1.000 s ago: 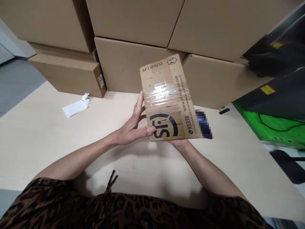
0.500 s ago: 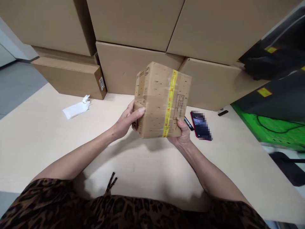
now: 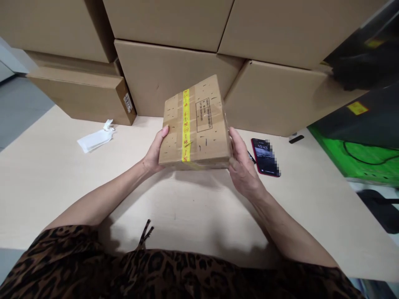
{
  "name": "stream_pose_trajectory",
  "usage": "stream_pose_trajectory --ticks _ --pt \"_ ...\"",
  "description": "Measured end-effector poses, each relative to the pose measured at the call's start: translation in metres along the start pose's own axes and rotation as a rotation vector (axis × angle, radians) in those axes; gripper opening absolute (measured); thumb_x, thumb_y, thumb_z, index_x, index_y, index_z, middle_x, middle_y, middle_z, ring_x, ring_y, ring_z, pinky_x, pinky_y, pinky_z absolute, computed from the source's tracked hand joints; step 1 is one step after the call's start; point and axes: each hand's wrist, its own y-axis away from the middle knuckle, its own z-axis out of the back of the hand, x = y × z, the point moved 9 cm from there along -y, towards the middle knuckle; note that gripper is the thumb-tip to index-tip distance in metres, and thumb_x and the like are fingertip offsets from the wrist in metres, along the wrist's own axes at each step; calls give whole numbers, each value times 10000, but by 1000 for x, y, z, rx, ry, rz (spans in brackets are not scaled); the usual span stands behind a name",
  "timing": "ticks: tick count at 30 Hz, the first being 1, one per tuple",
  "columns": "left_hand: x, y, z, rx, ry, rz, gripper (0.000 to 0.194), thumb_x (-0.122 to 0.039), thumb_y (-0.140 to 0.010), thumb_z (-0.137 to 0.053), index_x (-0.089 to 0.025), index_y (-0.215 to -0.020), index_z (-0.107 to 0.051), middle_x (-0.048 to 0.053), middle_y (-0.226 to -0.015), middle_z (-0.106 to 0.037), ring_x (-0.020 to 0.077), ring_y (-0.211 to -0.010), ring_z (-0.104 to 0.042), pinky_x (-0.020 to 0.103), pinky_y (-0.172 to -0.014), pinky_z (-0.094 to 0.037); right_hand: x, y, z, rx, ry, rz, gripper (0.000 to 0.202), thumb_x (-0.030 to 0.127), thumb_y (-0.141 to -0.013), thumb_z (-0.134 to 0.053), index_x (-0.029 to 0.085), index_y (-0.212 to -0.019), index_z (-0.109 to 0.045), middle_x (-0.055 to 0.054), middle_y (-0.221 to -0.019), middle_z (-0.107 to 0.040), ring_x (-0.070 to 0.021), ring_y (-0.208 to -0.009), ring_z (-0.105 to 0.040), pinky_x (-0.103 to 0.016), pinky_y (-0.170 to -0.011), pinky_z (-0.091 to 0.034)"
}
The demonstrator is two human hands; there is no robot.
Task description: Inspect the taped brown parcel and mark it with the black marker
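I hold a small brown cardboard parcel (image 3: 202, 124) just above a pale wooden table (image 3: 46, 178). A yellow tape strip runs down its upper face, beside a small printed rectangle. My left hand (image 3: 154, 153) grips the parcel's left edge, thumb on top. My right hand (image 3: 241, 164) presses flat against its right side. The parcel's face is tilted towards me.
Large cardboard boxes (image 3: 174, 74) are stacked along the table's back edge. A red-cased phone (image 3: 264, 157) lies right of my right hand, with a black pen partly hidden beside it. Crumpled white paper (image 3: 95, 138) lies at left. Green and black items (image 3: 355, 153) sit at right.
I have turned the parcel over: the printed logo face gave way to the yellow-taped face. My right hand shifted from under the parcel to its right side.
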Motion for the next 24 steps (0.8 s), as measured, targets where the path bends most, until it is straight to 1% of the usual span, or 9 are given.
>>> stream_pose_trajectory --ticks 4,7,11,13,16,19,21,23,24 --pt "11 0 1 43 -16 25 694 -844 -934 -591 -264 -1266 -777 122 -1227 -853 472 -1386 -723 699 -1189 -573 1 2 0 -4 30 -14 929 734 -883 -850 442 -1684 -479 19 -1818 -471 -344 -1775 -251 -607 -1417 -323" --pt "22 -1 2 68 53 61 652 -828 -946 -601 -278 -1236 -800 105 -1185 -870 443 -1318 -764 674 -1157 -590 1 0 4 -32 45 -10 920 771 -873 -840 431 -1664 -514 8 -1812 -484 -351 -1762 -288 -597 -1438 -266" --pt "34 -2 1 83 141 139 662 -831 -949 -587 -276 -1219 -826 107 -1156 -885 421 -1224 -804 664 -1094 -613 2 -2 9 -68 36 29 818 710 -931 -824 458 -1649 -522 20 -1781 -522 -326 -1744 -338 -597 -1440 -250" --pt "34 -2 -2 88 143 134 690 -846 -956 -558 -284 -1262 -816 105 -1224 -878 419 -1255 -795 671 -1098 -608 4 -2 10 -85 21 45 816 696 -934 -828 481 -1652 -505 31 -1768 -533 -322 -1735 -357 -614 -1430 -266" --pt "32 0 -10 137 150 125 726 -861 -953 -557 -286 -1334 -784 106 -1298 -862 416 -1325 -767 673 -1122 -598 5 -3 12 -111 21 35 845 709 -908 -843 505 -1650 -496 37 -1770 -522 -333 -1736 -351 -641 -1406 -303" --pt "34 4 -18 207 147 174 783 -896 -933 -544 -276 -1360 -761 131 -1273 -862 433 -1328 -764 703 -1122 -593 7 -4 15 -129 32 21 840 735 -894 -838 518 -1635 -508 39 -1775 -508 -341 -1743 -332 -659 -1386 -333" --pt "36 8 -23 249 167 219 802 -915 -918 -546 -268 -1341 -759 144 -1224 -868 444 -1304 -774 716 -1116 -596 8 -6 16 -137 34 16 840 755 -884 -832 516 -1624 -517 38 -1769 -512 -335 -1756 -298 -673 -1389 -319" --pt "35 10 -25 247 208 241 773 -898 -913 -591 -260 -1319 -752 146 -1195 -871 443 -1300 -777 706 -1133 -597 7 -7 17 -151 16 10 837 759 -867 -842 512 -1604 -533 39 -1770 -509 -326 -1761 -284 -674 -1398 -298" --pt "33 11 -24 220 225 233 740 -871 -914 -630 -261 -1318 -743 140 -1203 -869 438 -1319 -770 696 -1155 -593 5 -8 17 -163 -5 7 834 754 -853 -855 511 -1588 -545 40 -1772 -505 -325 -1757 -294 -667 -1399 -298"
